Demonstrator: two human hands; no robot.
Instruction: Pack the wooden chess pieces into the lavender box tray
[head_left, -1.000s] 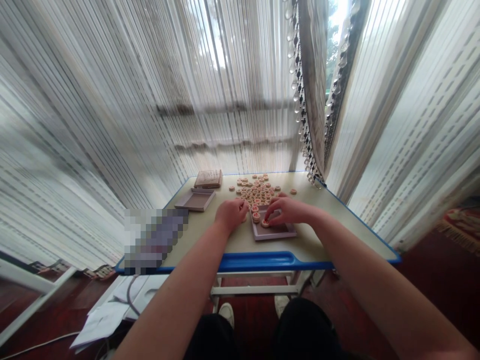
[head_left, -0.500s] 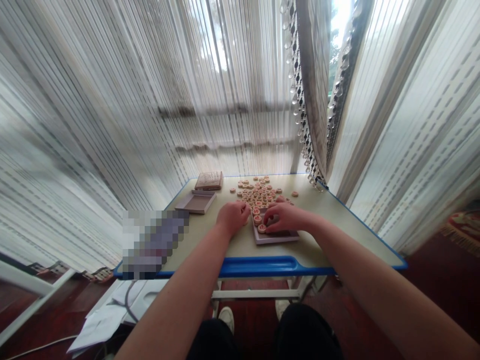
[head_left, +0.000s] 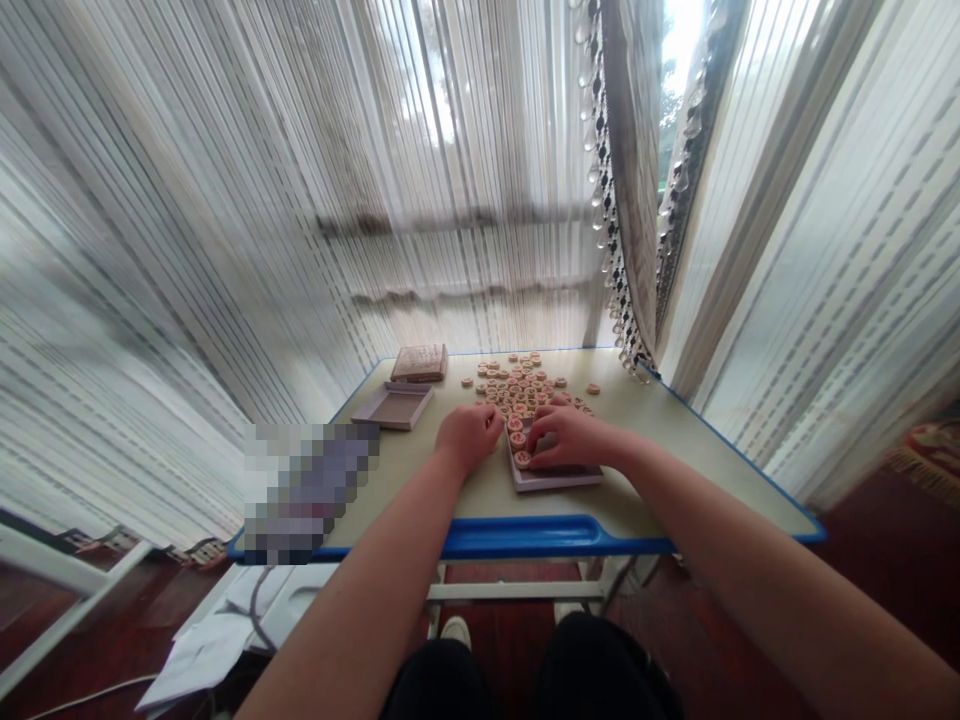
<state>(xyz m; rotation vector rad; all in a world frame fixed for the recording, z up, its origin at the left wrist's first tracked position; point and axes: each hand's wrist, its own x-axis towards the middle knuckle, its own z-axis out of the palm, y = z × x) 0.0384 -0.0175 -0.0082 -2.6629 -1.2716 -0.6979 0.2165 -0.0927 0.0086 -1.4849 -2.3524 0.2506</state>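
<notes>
Round wooden Chinese chess pieces (head_left: 529,385) with carved characters lie in a loose heap on the table. In front of them is a shallow, pale purple box (head_left: 559,482), with a few red-marked pieces in a row along its left side. My right hand (head_left: 566,435) reaches over the box, thumb and fingertips at the nearest Chinese chess piece (head_left: 523,460) in its front left corner. My left hand (head_left: 469,437) rests on the table just left of the box, fingers curled closed. Whatever they might hold is hidden.
Another shallow box part (head_left: 394,405) lies at the left, with a brown folded board or book (head_left: 419,362) behind it. A blurred-out item (head_left: 319,490) covers the table's left front. Blue edging (head_left: 521,537) rims the table, and string curtains (head_left: 465,180) hang behind it.
My view has shifted very slightly. Both hands keep nearly the same places, and the right fingertips stay at the piece in the front corner of the box.
</notes>
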